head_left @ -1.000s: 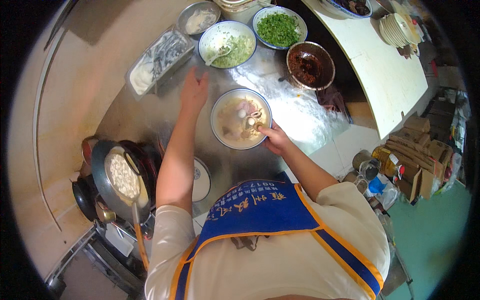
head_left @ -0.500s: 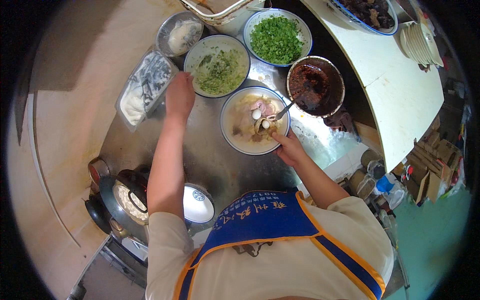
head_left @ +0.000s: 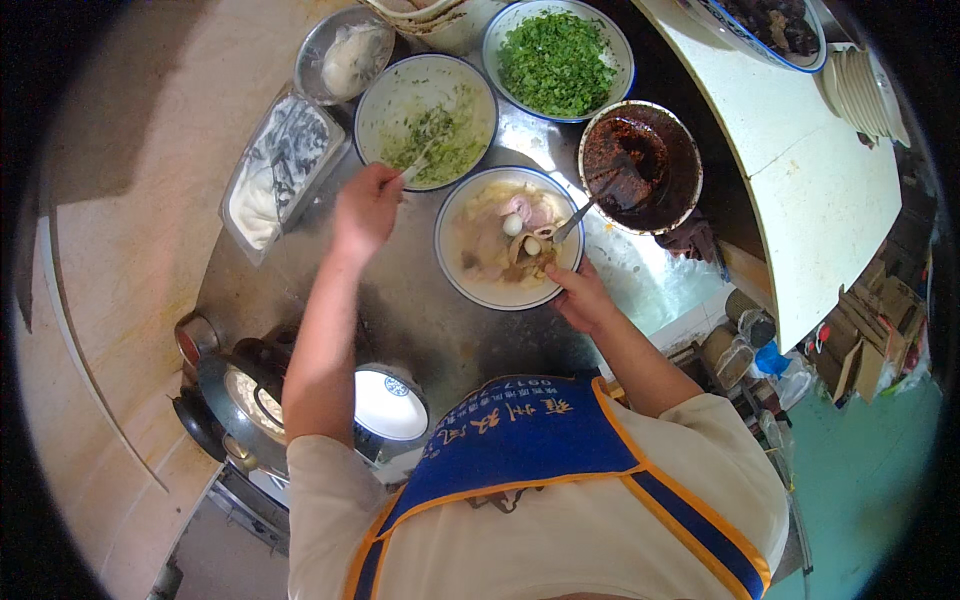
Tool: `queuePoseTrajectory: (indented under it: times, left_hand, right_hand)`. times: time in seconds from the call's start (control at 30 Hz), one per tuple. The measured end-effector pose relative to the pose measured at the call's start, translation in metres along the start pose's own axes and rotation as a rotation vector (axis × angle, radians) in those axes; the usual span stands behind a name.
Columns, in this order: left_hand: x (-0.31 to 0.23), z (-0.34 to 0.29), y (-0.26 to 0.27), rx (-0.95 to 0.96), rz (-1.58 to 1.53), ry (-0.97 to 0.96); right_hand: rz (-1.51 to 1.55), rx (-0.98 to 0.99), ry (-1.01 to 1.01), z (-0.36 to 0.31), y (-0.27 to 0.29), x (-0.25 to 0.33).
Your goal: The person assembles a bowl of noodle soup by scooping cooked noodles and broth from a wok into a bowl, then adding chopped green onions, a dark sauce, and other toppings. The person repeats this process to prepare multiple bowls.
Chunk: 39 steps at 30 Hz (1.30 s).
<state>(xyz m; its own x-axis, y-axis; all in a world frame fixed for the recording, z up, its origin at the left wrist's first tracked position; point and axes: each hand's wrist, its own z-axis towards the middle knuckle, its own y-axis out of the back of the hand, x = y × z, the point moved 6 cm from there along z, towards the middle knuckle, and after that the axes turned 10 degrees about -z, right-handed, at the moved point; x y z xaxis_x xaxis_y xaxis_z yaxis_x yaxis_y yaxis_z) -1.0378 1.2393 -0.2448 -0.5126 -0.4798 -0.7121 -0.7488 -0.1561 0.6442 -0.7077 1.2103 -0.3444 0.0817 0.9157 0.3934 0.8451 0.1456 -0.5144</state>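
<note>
My left hand [head_left: 368,208] is closed on the handle of a light-coloured spoon [head_left: 419,160]. The spoon's head is down among the chopped pale-green bits in a white bowl [head_left: 385,95]. My right hand [head_left: 584,296] grips the near right rim of a blue-rimmed soup bowl [head_left: 462,280], thumb on top and fingers underneath. In that bowl are cloudy broth, pinkish slices and two small white eggs [head_left: 512,225]. A metal spoon [head_left: 575,220] leans over its right rim, apart from both hands.
Behind stands a bowl of chopped green herbs [head_left: 558,62]; a pot of dark red chili sauce [head_left: 640,165] is to the right. At left are a clear tray with white paste [head_left: 262,205] and a metal bowl [head_left: 318,70]. Near my left forearm are a pan [head_left: 235,400] and a white dish [head_left: 390,405].
My left hand has turned at the bowl's left rim, and the spoon in it now shows reaching into the chopped greens. My right hand keeps its hold on the soup bowl.
</note>
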Motion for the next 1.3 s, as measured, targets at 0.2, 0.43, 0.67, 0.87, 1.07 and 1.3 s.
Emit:
queuePoseTrajectory:
  times: [0.2,0.43,0.67,0.87,1.07,1.3]
  left_hand:
    - [0.016,0.000,-0.037,-0.070,-0.617,0.395]
    - [0.019,-0.015,-0.037,-0.154,-1.000,0.477]
    - [0.002,-0.074,-0.017,-0.145,-0.778,0.383]
    - [-0.038,-0.144,-0.036,-0.102,0.245,-0.285]
    - [-0.023,-0.131,-0.033,-0.126,-0.241,0.182]
    - [-0.087,0.015,-0.043,-0.163,-0.188,-0.136]
  right_hand:
    - [-0.024,-0.005,0.046,-0.007,-0.004,0.006]
    - [-0.011,-0.003,0.059,-0.007,-0.006,0.006]
    - [0.025,0.036,0.038,-0.001,0.002,-0.003]
    - [-0.018,0.022,0.050,-0.006,0.000,0.000]
    - [-0.023,0.006,0.042,-0.008,-0.001,0.001]
    - [0.033,0.018,0.060,-0.008,0.000,-0.002]
